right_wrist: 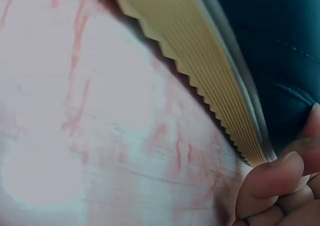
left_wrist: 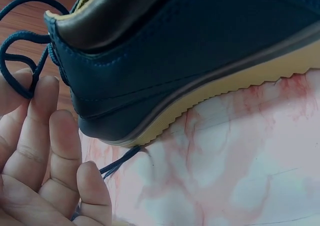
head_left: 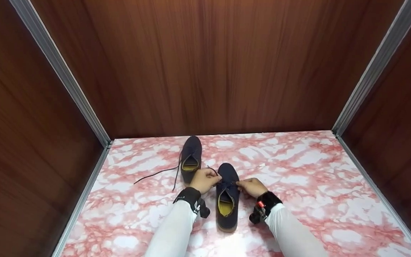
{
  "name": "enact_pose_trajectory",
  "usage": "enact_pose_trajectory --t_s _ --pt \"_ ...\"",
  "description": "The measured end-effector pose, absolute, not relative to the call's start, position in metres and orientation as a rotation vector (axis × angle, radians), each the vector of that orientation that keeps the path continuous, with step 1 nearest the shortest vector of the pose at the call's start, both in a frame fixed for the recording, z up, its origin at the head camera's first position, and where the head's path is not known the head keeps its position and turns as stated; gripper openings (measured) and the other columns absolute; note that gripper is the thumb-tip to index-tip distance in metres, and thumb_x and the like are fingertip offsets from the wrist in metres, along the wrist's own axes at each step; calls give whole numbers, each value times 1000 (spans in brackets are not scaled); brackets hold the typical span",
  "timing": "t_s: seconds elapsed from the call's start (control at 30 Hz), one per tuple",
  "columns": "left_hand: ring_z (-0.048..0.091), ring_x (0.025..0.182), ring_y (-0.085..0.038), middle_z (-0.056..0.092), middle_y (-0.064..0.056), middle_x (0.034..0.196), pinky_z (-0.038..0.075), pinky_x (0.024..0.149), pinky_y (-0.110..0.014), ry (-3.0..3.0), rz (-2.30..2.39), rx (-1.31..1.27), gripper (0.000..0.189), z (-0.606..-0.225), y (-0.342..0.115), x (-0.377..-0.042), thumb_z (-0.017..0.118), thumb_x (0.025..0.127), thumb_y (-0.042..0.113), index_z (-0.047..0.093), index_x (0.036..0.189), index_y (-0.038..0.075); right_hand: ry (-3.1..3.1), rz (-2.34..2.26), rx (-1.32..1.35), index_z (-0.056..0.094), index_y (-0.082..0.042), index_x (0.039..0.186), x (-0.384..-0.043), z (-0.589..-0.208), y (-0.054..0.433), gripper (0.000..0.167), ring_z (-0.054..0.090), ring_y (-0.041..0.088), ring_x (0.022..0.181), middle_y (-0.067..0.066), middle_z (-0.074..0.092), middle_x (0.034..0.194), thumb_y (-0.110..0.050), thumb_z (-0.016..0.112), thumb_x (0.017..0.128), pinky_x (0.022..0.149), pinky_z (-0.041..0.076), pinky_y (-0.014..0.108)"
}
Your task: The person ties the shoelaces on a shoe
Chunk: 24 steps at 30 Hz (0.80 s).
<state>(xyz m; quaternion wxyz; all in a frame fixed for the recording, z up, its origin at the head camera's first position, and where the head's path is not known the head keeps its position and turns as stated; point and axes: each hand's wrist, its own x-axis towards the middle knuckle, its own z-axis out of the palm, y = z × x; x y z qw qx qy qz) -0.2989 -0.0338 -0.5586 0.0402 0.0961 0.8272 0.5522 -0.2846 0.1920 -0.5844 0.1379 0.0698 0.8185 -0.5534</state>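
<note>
Left hand pinches lace; right hand at nearer shoe, cannot tell whether gripping lace. Best to draw evenly from both sides, keeping lace untwisted

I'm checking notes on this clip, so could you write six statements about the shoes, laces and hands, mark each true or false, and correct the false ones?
1. The left hand pinches a lace. True.
2. The near shoe stands sole-down on the surface. True.
3. The near shoe is left of the far shoe in the head view. False: it is to the right.
4. The far shoe is yellow inside. True.
5. The far lace is tied in a bow. False: its loose ends trail on the surface.
6. The sleeves are black. False: they are white.
</note>
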Motion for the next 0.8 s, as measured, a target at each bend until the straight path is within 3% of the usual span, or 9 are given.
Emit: enact_pose_trajectory --t_s 0.27,0.47,0.8 --pt "62 64 -2 78 -12 80 53 65 -18 2523 1708 301 15 -563 -33 -296 75 92 10 72 88 -5 2363 -1719 256 75 -1 79 -282 -592 197 26 53 11 52 -3 56 57 -21 62 91 51 45 26" --pt "66 68 -4 79 -17 84 57 66 -19 2488 1751 326 14 -560 -32 -293 73 92 6 71 88 -7 2221 -1926 379 70 -1 78 -282 -593 197 21 57 11 54 -2 55 59 -14 57 89 56 49 25" --pt "67 68 -6 79 -19 86 53 65 -17 2506 1746 319 14 -563 -36 -293 73 93 7 70 88 -6 2043 -2140 492 54 -6 78 -285 -594 196 21 59 13 56 2 59 66 -12 45 96 61 55 28"
